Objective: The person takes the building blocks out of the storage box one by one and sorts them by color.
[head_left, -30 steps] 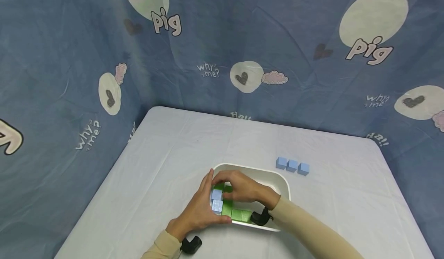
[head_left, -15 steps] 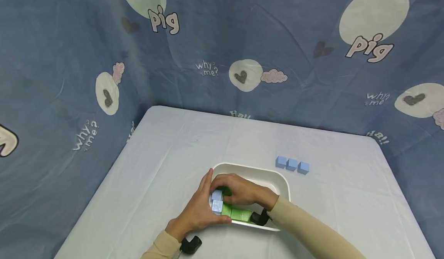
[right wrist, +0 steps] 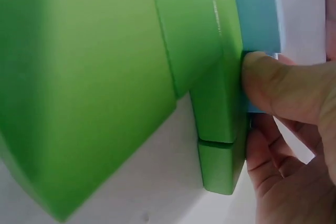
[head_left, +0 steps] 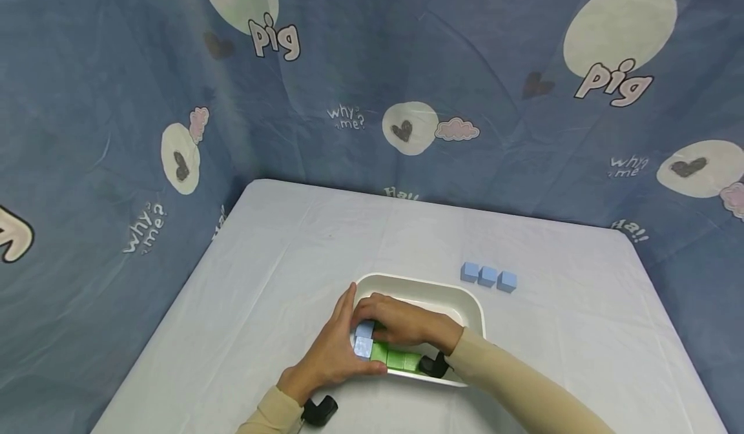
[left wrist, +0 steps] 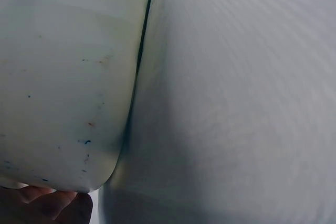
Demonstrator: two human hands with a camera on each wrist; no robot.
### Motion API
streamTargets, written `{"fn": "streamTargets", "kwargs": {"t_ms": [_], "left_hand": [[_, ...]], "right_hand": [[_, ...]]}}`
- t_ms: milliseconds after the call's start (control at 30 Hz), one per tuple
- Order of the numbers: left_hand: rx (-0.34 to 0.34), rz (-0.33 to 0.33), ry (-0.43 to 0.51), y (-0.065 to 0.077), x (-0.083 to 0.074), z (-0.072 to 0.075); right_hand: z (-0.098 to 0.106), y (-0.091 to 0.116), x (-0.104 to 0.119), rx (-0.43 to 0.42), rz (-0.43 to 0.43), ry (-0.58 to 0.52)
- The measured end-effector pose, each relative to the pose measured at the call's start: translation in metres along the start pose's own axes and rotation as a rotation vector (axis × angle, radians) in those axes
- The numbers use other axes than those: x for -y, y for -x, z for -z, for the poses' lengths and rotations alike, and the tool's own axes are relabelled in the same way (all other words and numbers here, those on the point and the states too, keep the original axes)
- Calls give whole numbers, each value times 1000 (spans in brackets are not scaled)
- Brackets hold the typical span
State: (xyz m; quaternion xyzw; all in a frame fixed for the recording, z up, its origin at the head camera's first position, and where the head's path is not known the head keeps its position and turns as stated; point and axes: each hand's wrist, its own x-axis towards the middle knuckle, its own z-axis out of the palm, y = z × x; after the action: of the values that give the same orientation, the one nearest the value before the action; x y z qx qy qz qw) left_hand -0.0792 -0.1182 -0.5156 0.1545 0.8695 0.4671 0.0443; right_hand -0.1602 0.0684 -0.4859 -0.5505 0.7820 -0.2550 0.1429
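Note:
My left hand holds the left end of a white tray, thumb along the near rim and fingers along the left wall. Inside the tray, my right hand pinches a light blue cube between thumb and fingers. A second light blue cube sits just nearer, against the left end. In the right wrist view the thumb presses against blue beside a row of green blocks. The left wrist view shows the tray's pale surface and some fingertips at its edge.
Green blocks line the tray's near side. Beyond its far right corner, three light blue cubes stand in a row on the white tabletop. A blue patterned curtain hangs behind.
My right hand has shifted slightly toward the near side, and its blue cube sits closer to the nearer one. More of the green blocks behind is covered. My left hand stays in place.

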Motion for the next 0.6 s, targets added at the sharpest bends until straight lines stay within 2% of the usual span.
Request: {"fn": "streamTargets", "kwargs": {"t_ms": [200, 433, 600], "left_hand": [[6, -1, 1, 0, 1, 0], [-1, 6, 4, -1, -1, 0], [1, 18, 19, -3, -1, 0]], "right_hand": [[5, 0, 0, -35, 6, -3], [26, 11, 1, -151, 11, -121], [42, 27, -1, -231, -22, -208]]}}
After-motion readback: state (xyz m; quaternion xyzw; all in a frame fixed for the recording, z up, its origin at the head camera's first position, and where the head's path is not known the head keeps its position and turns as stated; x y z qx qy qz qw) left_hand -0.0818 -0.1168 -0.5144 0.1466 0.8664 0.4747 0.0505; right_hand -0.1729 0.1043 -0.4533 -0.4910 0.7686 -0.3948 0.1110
